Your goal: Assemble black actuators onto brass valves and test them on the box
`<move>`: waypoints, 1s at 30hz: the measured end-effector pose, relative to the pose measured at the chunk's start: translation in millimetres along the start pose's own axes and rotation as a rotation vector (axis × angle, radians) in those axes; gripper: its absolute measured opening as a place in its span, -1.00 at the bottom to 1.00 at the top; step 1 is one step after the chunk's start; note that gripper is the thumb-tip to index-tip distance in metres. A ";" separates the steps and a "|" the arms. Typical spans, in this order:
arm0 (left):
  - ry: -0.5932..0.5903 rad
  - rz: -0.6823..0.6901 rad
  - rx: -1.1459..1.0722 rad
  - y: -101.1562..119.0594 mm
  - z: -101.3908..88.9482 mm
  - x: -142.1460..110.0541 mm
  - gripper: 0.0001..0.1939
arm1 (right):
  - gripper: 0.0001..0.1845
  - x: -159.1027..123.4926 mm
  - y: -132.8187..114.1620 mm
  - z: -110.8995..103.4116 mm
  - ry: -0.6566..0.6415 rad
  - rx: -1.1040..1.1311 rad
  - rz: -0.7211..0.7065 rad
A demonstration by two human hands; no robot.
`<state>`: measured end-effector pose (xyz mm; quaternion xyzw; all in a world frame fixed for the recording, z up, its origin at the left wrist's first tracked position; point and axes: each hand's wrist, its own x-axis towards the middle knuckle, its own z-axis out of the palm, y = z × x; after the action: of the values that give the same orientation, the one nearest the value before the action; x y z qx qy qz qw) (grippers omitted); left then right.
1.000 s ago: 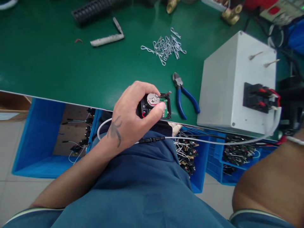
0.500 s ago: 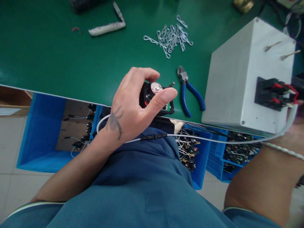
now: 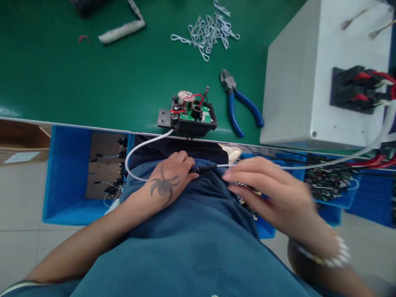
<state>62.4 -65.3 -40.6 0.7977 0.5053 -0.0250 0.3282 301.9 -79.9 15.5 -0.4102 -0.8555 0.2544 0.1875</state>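
My left hand (image 3: 171, 177) is closed around the left end of a black cable connector (image 3: 204, 168), low in front of the blue shirt. From under this hand a white cable (image 3: 128, 159) curves up to an uncovered black housing (image 3: 193, 126) at the bench's front edge. Inside the housing show a green circuit board, red wires and a round metal part. My right hand (image 3: 272, 194), blurred by motion, is right of the connector beside the thin white cable, with thumb and fingers apart and nothing seen between them.
Blue-handled cutting pliers (image 3: 236, 103) lie on the green bench (image 3: 93, 86), left of a large grey metal box (image 3: 289, 82). Farther back is a pile of metal clips (image 3: 208, 33). Blue crates (image 3: 63, 177) with cabled parts stand below the edge.
My left hand has let go of the housing and moved down onto the connector. From the far right my right hand has come in toward it. The whole view has shifted a little.
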 end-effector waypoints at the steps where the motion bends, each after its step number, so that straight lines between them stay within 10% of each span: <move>1: -0.020 0.000 -0.010 0.3 2.1 1.4 -0.85 | -0.79 4.0 1.7 16.7 -0.024 -0.055 -0.020; 5: 0.123 0.096 -0.167 2.6 -2.0 -6.8 -0.84 | -0.68 14.2 17.7 49.9 -0.111 -0.133 0.043; 15: 0.248 0.215 -0.294 5.1 -27.6 -34.2 -0.72 | -0.76 18.3 0.8 -4.9 -0.141 -0.147 -0.004; 30: 0.350 0.149 -0.463 14.9 -40.2 -42.5 -0.86 | -0.80 25.5 -10.6 -4.4 -0.071 -0.086 0.020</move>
<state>42.1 -80.9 14.1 0.7287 0.4867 0.2530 0.4100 282.7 -64.0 28.1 -0.4173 -0.8675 0.2337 0.1364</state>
